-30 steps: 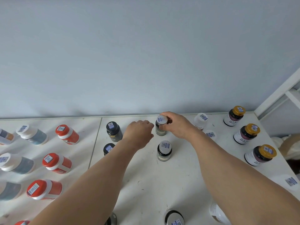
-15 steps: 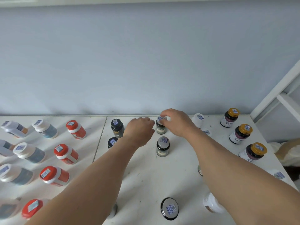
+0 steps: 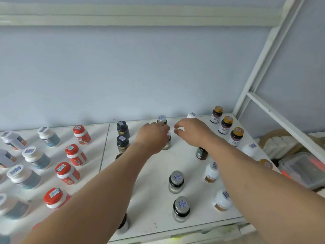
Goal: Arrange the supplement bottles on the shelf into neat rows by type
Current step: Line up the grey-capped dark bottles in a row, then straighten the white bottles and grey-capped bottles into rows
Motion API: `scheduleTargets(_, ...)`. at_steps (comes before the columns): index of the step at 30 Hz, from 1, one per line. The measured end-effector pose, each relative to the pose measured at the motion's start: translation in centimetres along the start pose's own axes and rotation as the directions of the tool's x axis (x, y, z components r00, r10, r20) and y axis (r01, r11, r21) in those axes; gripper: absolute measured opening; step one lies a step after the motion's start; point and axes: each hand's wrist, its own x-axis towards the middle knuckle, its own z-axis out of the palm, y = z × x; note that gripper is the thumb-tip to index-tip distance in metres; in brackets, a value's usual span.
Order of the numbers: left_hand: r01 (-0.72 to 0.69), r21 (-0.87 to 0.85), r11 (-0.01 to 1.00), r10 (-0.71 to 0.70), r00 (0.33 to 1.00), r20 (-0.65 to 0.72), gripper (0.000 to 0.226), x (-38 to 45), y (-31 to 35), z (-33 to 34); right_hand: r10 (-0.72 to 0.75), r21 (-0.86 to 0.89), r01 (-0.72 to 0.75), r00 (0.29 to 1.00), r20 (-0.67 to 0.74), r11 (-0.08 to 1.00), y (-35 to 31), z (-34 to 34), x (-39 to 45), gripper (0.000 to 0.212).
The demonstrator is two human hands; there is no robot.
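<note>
On the white shelf (image 3: 154, 182) my left hand (image 3: 153, 136) curls over a small grey-capped glass jar (image 3: 167, 145) in the middle column and hides most of it. A matching jar (image 3: 162, 119) stands free at the back wall, just beyond that hand. My right hand (image 3: 191, 131) hovers to the jar's right with thumb and forefinger apart, holding nothing. Two more grey-capped jars (image 3: 176, 181) (image 3: 181, 208) stand nearer the front edge.
Red-capped bottles (image 3: 75, 154) and white-capped teal bottles (image 3: 37, 157) line the left panel. Two black bottles (image 3: 122, 128) stand left of my left hand. Gold-capped dark bottles (image 3: 226, 124) run along the right, white bottles (image 3: 211, 172) under my right arm. A white frame post (image 3: 260, 59) rises at right.
My right hand has let go of the back jar and drawn right. My left hand has moved onto the second jar. The camera has tilted up and back.
</note>
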Motion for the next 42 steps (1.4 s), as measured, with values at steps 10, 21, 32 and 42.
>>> scheduleTargets(10,-0.065,-0.038,0.997,0.063,0.997,-0.050,0.033,-6.7,7.4,-2.7,0.125,0.113,-0.111,0.984,-0.126,0.987,1.1,-1.1,-11.0,0.029)
scheduleTargets(21,0.084,-0.189,0.978,-0.070,0.994,0.082,0.038,-12.2,18.2,0.2,0.128,0.258,-0.084,0.979,-0.159,0.962,10.3,2.2,-21.9,0.042)
scheduleTargets(32,0.227,-0.219,0.949,-0.186,0.963,0.195,0.072,-17.2,24.6,10.4,0.090,0.042,-0.094,0.993,0.079,0.995,17.1,11.0,-25.5,0.069)
scheduleTargets(42,0.281,-0.162,0.946,-0.291,0.956,-0.045,0.060,-17.0,25.1,14.5,0.005,-0.013,-0.007,0.984,-0.180,1.000,19.0,14.7,-24.9,0.059)
